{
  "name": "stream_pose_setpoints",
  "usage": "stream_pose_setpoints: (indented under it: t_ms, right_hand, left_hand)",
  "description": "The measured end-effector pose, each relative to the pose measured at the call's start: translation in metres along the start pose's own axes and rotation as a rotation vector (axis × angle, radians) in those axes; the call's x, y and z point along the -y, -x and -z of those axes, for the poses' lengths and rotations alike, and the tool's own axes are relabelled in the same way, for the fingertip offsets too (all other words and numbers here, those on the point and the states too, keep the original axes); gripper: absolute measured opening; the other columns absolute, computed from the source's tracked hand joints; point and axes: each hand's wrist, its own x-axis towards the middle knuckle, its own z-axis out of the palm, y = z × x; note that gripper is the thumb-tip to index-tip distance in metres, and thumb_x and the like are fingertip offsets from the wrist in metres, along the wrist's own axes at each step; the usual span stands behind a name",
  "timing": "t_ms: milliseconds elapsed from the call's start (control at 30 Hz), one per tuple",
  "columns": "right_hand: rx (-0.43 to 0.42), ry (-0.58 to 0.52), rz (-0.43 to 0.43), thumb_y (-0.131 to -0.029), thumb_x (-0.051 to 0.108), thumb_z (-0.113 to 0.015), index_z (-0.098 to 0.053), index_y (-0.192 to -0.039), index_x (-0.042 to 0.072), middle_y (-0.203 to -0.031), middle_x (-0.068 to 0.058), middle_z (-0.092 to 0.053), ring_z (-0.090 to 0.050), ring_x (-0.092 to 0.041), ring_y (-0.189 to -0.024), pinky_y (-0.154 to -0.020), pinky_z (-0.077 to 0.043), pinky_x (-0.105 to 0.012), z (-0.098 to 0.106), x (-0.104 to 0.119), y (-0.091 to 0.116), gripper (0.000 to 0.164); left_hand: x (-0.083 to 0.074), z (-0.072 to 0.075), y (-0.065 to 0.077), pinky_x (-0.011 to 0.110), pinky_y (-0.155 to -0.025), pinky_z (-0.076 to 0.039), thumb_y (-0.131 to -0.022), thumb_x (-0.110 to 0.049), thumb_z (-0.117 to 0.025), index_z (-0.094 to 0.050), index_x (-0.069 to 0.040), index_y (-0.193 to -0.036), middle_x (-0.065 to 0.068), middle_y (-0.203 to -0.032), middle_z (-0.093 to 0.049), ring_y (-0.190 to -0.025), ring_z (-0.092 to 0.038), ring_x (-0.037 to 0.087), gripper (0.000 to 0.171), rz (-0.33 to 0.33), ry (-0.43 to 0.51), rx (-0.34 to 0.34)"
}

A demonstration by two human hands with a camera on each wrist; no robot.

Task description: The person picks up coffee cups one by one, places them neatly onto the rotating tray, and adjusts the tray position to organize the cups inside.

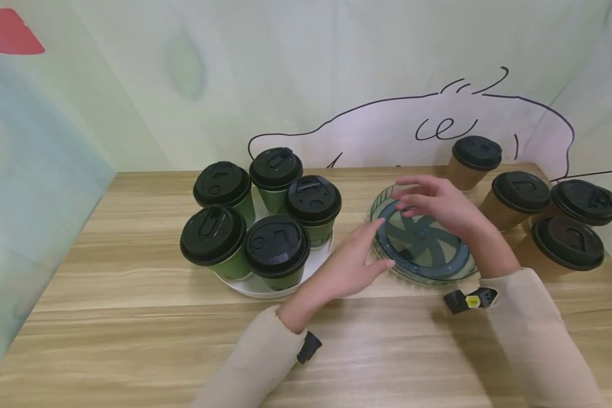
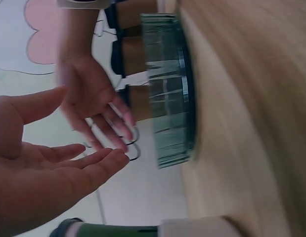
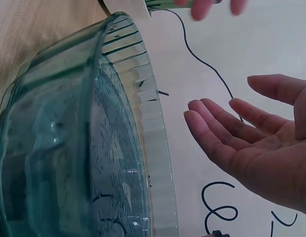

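Observation:
A round see-through greenish dish (image 1: 430,271) with a blue swirl pattern stands on the table, right of the middle. My left hand (image 1: 354,262) hovers at its left edge, fingers extended and thumb apart, holding nothing. Over the dish's far side is my right hand (image 1: 441,205), its fingers loosely bent and nothing in its grasp. Both palms face each other above the dish wall (image 2: 167,94) in the left wrist view. From the right wrist, the right hand (image 3: 261,143) appears apart from the dish's ribbed rim (image 3: 157,148).
Left of the dish, a white plate (image 1: 257,292) bears several green paper cups (image 1: 233,266) with black lids. Several brown cups (image 1: 464,173), also black-lidded, stand at the right on the wooden table (image 1: 132,306). A printed backdrop (image 1: 285,73) rises behind the table.

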Motion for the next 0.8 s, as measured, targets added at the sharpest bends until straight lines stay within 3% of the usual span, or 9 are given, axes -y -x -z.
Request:
stream_pose_setpoints:
  t_ms: [300,633,800]
  right_hand:
    - [0.005,0.032,-0.019,-0.095,0.017,-0.051,-0.041,-0.134,0.003,-0.125,-0.022,-0.052,-0.057,-0.026,-0.103,-0.086,-0.048,-0.040,0.004,-0.005,0.004,0.043]
    - [0.000,0.057,0.002,-0.095,0.021,-0.052,-0.042,-0.134,0.003,-0.122,-0.023,-0.053,-0.059,-0.022,-0.101,-0.084,-0.050,-0.034,0.010,-0.014,0.019,0.044]
    - [-0.049,0.103,-0.002,-0.094,0.023,-0.052,-0.044,-0.133,0.005,-0.121,-0.021,-0.054,-0.060,-0.017,-0.099,-0.083,-0.050,-0.031,0.017,-0.018,0.033,0.043]
  left_hand:
    - [0.026,-0.018,-0.031,0.037,-0.106,-0.026,-0.090,-0.023,-0.058,-0.027,-0.001,-0.141,0.018,-0.142,-0.032,-0.131,-0.030,0.028,0.064,0.102,0.019,-0.004]
    - [0.036,-0.022,-0.042,0.038,-0.105,-0.029,-0.091,-0.026,-0.057,-0.030,-0.003,-0.141,0.017,-0.141,-0.035,-0.129,-0.033,0.028,0.062,0.196,0.086,-0.014]
    - [0.038,-0.022,-0.043,0.039,-0.104,-0.031,-0.090,-0.027,-0.058,-0.031,-0.008,-0.142,0.013,-0.142,-0.035,-0.129,-0.034,0.027,0.061,0.224,0.109,-0.023]
